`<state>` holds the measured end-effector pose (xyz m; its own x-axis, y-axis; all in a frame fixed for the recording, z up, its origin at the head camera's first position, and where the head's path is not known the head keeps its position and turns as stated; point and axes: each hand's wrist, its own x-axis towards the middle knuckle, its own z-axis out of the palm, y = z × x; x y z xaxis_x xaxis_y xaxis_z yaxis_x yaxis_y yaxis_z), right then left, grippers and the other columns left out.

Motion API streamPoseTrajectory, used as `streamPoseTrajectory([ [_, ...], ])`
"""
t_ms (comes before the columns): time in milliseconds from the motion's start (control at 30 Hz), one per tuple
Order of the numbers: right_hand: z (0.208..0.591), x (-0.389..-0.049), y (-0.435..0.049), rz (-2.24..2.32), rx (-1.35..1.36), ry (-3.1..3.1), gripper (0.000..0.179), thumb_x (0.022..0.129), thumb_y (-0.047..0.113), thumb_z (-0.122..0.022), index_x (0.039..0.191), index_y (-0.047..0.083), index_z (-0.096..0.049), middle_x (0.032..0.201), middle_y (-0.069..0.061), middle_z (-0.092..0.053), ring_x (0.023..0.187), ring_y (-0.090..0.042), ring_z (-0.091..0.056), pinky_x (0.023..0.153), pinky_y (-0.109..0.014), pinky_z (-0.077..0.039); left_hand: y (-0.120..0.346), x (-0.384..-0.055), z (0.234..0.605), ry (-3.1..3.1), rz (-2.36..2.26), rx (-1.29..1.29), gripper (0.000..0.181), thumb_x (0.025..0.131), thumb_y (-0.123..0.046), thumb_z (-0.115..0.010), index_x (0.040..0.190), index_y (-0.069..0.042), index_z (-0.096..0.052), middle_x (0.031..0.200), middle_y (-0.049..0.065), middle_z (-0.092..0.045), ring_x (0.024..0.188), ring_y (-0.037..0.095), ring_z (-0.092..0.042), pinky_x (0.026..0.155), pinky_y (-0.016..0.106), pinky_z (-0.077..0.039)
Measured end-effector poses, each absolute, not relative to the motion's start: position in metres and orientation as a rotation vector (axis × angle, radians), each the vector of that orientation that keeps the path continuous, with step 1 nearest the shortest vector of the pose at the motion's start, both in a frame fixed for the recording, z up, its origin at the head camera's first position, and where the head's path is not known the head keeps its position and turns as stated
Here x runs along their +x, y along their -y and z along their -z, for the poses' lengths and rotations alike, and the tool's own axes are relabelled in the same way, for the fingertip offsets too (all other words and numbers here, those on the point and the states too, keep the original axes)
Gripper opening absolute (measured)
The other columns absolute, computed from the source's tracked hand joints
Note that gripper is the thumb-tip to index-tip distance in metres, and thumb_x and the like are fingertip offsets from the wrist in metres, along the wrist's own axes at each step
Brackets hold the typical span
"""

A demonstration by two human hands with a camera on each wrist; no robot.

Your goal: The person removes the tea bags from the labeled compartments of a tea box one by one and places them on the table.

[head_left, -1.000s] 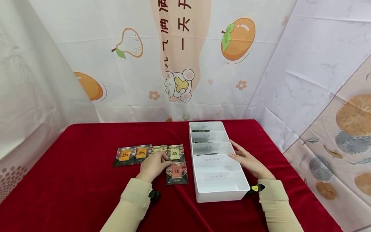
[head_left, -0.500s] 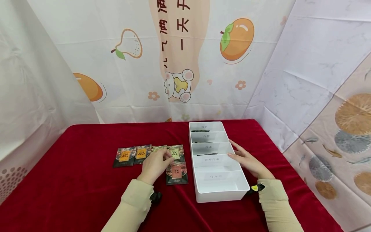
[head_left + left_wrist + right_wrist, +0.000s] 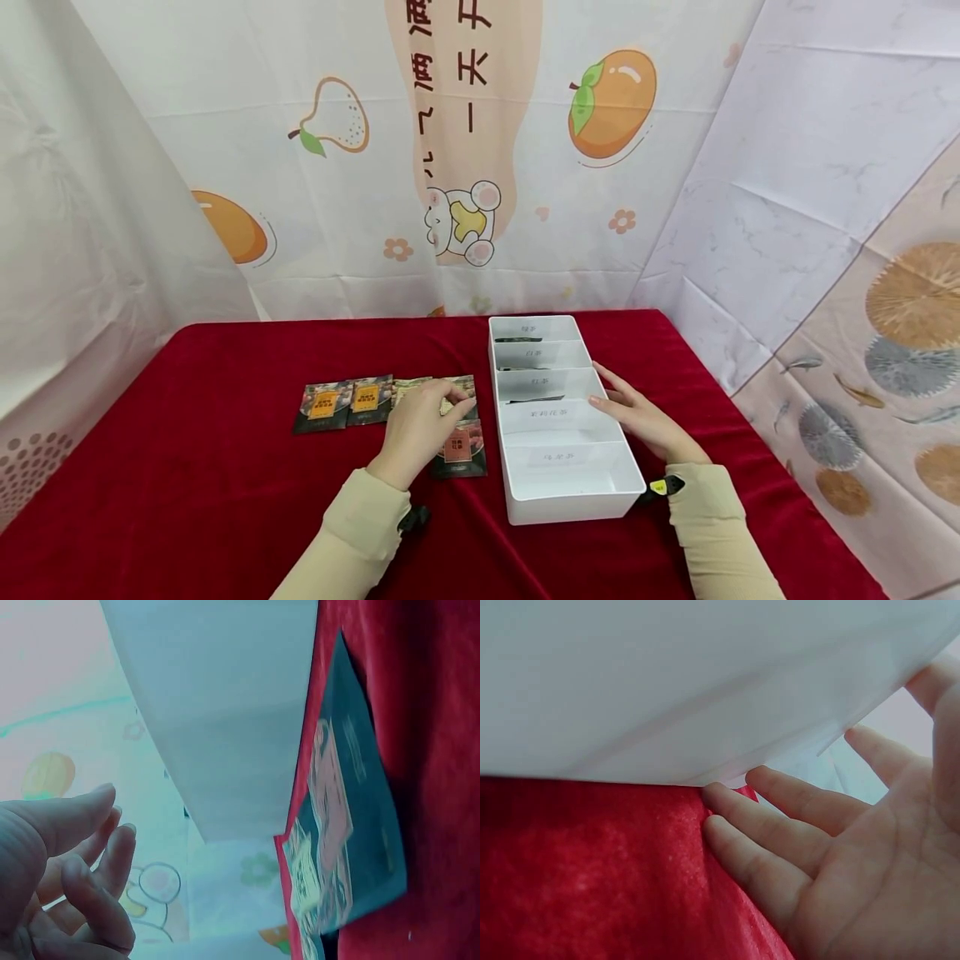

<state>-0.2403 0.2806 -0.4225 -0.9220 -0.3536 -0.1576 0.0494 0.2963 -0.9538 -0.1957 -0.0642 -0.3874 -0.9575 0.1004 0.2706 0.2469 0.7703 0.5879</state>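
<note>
My left hand (image 3: 422, 423) hovers over the flat food packets, fingers loosely bent and holding nothing. Beneath it lies a red-label packet (image 3: 461, 454), partly covered by the hand in the head view; the left wrist view shows this dark packet (image 3: 367, 817) lying apart from the fingers. Two green-label packets (image 3: 405, 387) are partly hidden behind the hand. Further left are two orange-label packets (image 3: 322, 406). My right hand (image 3: 643, 421) rests on the right side of a white divided box (image 3: 573, 508); its fingers (image 3: 780, 832) are extended against the wall.
Dark packets (image 3: 536, 398) stand on edge in the three far compartments of the box. Handwritten labels mark the dividers. A red cloth (image 3: 187, 467) covers the table, with printed white curtains (image 3: 300, 217) behind and at both sides.
My left hand has moved right and slightly towards me, from the green-label packets to over the red-label one. The right hand and the box have stayed put.
</note>
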Motion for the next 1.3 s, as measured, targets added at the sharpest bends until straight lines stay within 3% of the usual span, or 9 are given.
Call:
streamPoseTrajectory([
  [133, 0.423, -0.240, -0.280, 1.662, -0.270, -2.228, 0.075, 0.101, 0.030, -0.058, 0.161, 0.027, -0.012, 0.152, -0.031, -0.034, 0.116, -0.029, -0.061, 0.092, -0.039, -0.052, 0.057, -0.194, 0.386, 2.745, 0.942, -0.337, 0.013, 0.092, -0.033, -0.070, 0.097, -0.023, -0.075, 0.124, 0.004, -0.070, 0.110, 0.025, -0.066, 0.078, 0.039, -0.057],
  [233, 0.423, -0.239, -0.280, 1.656, -0.265, -2.235, 0.075, 0.101, 0.030, -0.058, 0.160, 0.027, -0.012, 0.152, -0.031, -0.033, 0.117, -0.029, -0.060, 0.092, -0.039, -0.052, 0.051, -0.195, 0.383, 2.756, 0.925, -0.391, 0.014, 0.093, -0.035, -0.069, 0.099, -0.024, -0.075, 0.124, 0.003, -0.069, 0.114, 0.024, -0.064, 0.087, 0.043, -0.056],
  [333, 0.422, -0.239, -0.279, 1.652, -0.263, -2.241, 0.075, 0.101, 0.030, -0.058, 0.160, 0.027, -0.012, 0.152, -0.031, -0.033, 0.117, -0.029, -0.060, 0.093, -0.039, -0.052, 0.046, -0.197, 0.378, 2.753, 0.904, -0.454, 0.015, 0.094, -0.035, -0.069, 0.101, -0.023, -0.075, 0.119, 0.001, -0.070, 0.105, 0.021, -0.067, 0.086, 0.041, -0.055],
  [500, 0.422, -0.240, -0.279, 1.651, -0.260, -2.244, 0.075, 0.101, 0.030, -0.058, 0.160, 0.027, -0.013, 0.151, -0.031, -0.035, 0.116, -0.029, -0.061, 0.092, -0.040, -0.052, 0.037, -0.205, 0.372, 2.749, 0.798, -0.549, 0.023, 0.094, -0.033, -0.069, 0.110, -0.019, -0.074, 0.115, -0.002, -0.070, 0.085, 0.015, -0.068, 0.069, 0.032, -0.055],
  [600, 0.422, -0.240, -0.279, 1.642, -0.254, -2.247, 0.075, 0.100, 0.031, -0.058, 0.160, 0.027, -0.013, 0.151, -0.031, -0.035, 0.116, -0.029, -0.061, 0.093, -0.040, -0.052, 0.030, -0.210, 0.372, 2.774, 0.705, -0.598, 0.029, 0.093, -0.035, -0.069, 0.116, -0.017, -0.073, 0.118, 0.000, -0.070, 0.088, 0.017, -0.070, 0.069, 0.033, -0.056],
  [867, 0.423, -0.239, -0.278, 1.649, -0.251, -2.245, 0.075, 0.100, 0.031, -0.058, 0.160, 0.027, -0.013, 0.151, -0.031, -0.034, 0.117, -0.030, -0.060, 0.094, -0.040, -0.052, 0.014, -0.223, 0.377, 2.866, 0.506, -0.729, 0.037, 0.096, -0.035, -0.065, 0.126, -0.013, -0.069, 0.127, 0.006, -0.068, 0.113, 0.021, -0.067, 0.088, 0.040, -0.056],
  [1000, 0.423, -0.239, -0.278, 1.655, -0.263, -2.239, 0.075, 0.101, 0.030, -0.058, 0.160, 0.027, -0.013, 0.151, -0.031, -0.035, 0.117, -0.029, -0.061, 0.093, -0.040, -0.051, 0.011, -0.222, 0.378, 2.869, 0.447, -0.788, 0.026, 0.099, -0.032, -0.061, 0.115, -0.017, -0.075, 0.113, 0.002, -0.074, 0.100, 0.019, -0.071, 0.071, 0.035, -0.057],
  [1100, 0.422, -0.240, -0.279, 1.652, -0.266, -2.243, 0.075, 0.100, 0.030, -0.058, 0.160, 0.027, -0.013, 0.152, -0.030, -0.034, 0.117, -0.029, -0.060, 0.094, -0.040, -0.051, 0.009, -0.221, 0.380, 2.837, 0.419, -0.799, 0.020, 0.099, -0.030, -0.061, 0.103, -0.021, -0.078, 0.097, -0.002, -0.076, 0.084, 0.016, -0.071, 0.057, 0.030, -0.052],
  [1300, 0.421, -0.239, -0.280, 1.654, -0.252, -2.247, 0.075, 0.100, 0.030, -0.058, 0.160, 0.028, -0.014, 0.152, -0.030, -0.034, 0.117, -0.029, -0.061, 0.094, -0.040, -0.051, 0.006, -0.221, 0.383, 2.780, 0.315, -0.792, 0.019, 0.098, -0.029, -0.062, 0.092, -0.023, -0.079, 0.086, -0.003, -0.076, 0.074, 0.017, -0.069, 0.052, 0.029, -0.047],
])
